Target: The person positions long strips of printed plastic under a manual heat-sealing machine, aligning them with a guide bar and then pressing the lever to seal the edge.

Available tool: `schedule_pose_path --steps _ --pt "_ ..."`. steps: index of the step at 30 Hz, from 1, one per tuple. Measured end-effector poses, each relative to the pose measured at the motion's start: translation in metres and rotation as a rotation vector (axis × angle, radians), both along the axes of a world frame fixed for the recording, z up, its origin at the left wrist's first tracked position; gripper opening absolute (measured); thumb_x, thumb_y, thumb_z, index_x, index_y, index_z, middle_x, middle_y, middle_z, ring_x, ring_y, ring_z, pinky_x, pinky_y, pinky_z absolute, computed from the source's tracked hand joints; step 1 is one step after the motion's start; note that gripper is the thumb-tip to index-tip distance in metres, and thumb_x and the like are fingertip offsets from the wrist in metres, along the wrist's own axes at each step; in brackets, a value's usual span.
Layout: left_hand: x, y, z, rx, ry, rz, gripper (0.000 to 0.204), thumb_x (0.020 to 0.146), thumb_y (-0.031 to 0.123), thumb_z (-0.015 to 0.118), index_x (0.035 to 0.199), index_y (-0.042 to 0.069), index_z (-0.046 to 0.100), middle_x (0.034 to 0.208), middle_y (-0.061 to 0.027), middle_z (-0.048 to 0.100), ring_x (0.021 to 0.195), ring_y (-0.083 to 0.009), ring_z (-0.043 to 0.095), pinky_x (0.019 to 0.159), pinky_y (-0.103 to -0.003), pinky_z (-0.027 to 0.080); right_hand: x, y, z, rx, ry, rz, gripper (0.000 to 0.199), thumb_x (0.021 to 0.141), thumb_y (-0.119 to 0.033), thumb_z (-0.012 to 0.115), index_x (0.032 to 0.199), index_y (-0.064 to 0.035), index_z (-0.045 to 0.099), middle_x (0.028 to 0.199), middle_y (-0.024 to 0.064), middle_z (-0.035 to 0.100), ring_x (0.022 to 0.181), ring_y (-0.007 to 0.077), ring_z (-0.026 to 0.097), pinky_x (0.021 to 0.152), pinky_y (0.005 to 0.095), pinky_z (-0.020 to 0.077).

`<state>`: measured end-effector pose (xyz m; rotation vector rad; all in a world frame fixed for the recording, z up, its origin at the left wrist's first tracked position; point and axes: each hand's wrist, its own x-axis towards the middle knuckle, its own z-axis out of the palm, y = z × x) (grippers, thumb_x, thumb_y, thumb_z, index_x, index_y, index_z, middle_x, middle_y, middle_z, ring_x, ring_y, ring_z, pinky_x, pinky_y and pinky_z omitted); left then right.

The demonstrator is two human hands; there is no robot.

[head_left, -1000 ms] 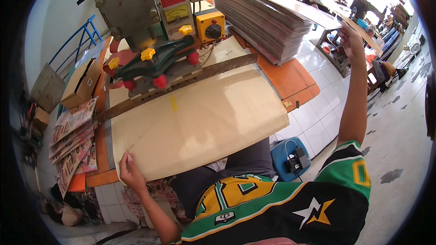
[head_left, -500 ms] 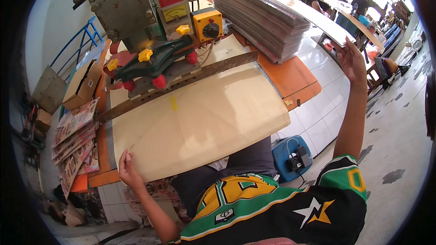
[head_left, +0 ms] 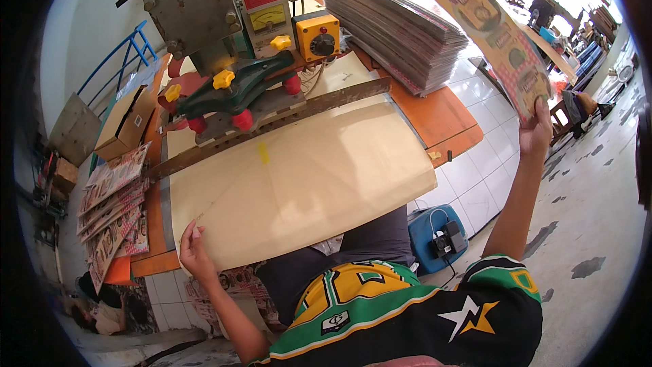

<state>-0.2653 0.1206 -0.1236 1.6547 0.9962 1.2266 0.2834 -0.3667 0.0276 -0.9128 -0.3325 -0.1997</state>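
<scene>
Right hand (head_left: 536, 129), at frame right, raised and gripping a printed sheet (head_left: 485, 24) lifted off the tall stack (head_left: 401, 24) at upper centre, not yet laid down. Left hand (head_left: 193, 251), lower left, pinching the corner of the tan board (head_left: 299, 177) covering the worktop (head_left: 441, 119). Open cardboard box (head_left: 125, 122) at left, contents unclear.
</scene>
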Motion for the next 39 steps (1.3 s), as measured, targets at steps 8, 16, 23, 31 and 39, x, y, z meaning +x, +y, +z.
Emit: schedule_pose_path --steps 8,16,23,31,39 --pt "-0.002 -0.005 0.020 -0.032 -0.023 -0.145 0.040 0.102 0.028 0.059 0.123 -0.005 0.065 0.097 -0.0116 0.070 0.094 -0.0170 0.064 0.090 -0.031 0.048 -0.008 -0.030 -0.049 0.105 0.016 0.118 0.038 0.106 -0.015 0.049 0.139 0.0017 0.048 0.133 0.0116 0.059 0.121 0.0219 0.059 0.100 0.0396 0.0494" --pt "-0.011 -0.027 0.043 -0.336 -0.663 -0.580 0.076 0.095 0.057 0.060 0.131 -0.010 0.055 0.113 -0.0145 0.069 0.104 -0.0261 0.067 0.099 -0.039 0.049 -0.046 0.023 -0.052 -0.062 0.047 0.372 0.037 0.106 -0.015 0.048 0.138 0.0031 0.051 0.130 0.0119 0.063 0.116 0.0180 0.063 0.101 0.0357 0.0502" --pt "-0.028 -0.018 0.051 -0.195 -0.431 -0.434 0.045 0.098 0.023 0.065 0.126 -0.009 0.054 0.118 -0.0129 0.068 0.104 -0.0178 0.067 0.090 -0.029 0.053 -0.083 0.108 -0.038 -0.366 0.128 0.603 0.039 0.102 -0.021 0.054 0.132 0.0051 0.054 0.116 0.0084 0.066 0.101 0.0108 0.066 0.088 0.0272 0.0534" --pt "-0.056 0.020 0.059 -0.335 -0.405 -0.522 0.052 0.098 0.015 0.052 0.145 -0.006 0.041 0.131 -0.0178 0.061 0.113 -0.0244 0.065 0.095 -0.036 0.055 -0.097 0.142 -0.025 -0.513 0.088 0.893 0.050 0.097 -0.018 0.059 0.140 0.0040 0.050 0.119 0.0092 0.066 0.101 0.0106 0.065 0.089 0.0263 0.0527" --pt "-0.048 0.008 0.053 -0.462 -0.623 -0.705 0.048 0.103 0.019 0.045 0.148 0.004 0.038 0.136 -0.0176 0.059 0.124 -0.0316 0.059 0.106 -0.048 0.050 -0.073 0.177 -0.037 -0.486 0.247 0.985 0.050 0.086 -0.015 0.059 0.134 0.0003 0.057 0.115 0.0100 0.067 0.097 0.0108 0.066 0.088 0.0247 0.0529"
